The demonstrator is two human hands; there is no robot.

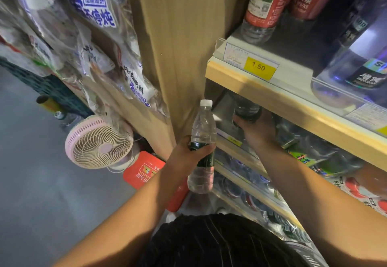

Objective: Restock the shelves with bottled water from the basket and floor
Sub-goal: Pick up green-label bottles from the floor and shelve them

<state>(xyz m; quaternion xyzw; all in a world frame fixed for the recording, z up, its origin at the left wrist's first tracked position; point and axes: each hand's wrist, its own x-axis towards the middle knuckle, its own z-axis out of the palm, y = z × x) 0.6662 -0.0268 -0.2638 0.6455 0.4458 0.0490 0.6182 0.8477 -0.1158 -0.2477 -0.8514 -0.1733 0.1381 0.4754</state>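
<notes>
Bottle [203, 127] in L hand [187, 152]; R hand [257, 131] under shelf [293, 97].

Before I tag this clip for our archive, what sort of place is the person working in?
Most likely a small shop: a wooden shelf carrying red-label bottles, a yellow price tag reading 1.50 on its edge, and hanging packets on the side panel.

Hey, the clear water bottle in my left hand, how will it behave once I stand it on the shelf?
Probably tippy: the water bottle is tall and narrow. It looks full, so likely hefty for its size. Thin ribbed plastic may dent under the gripping left hand.
</notes>
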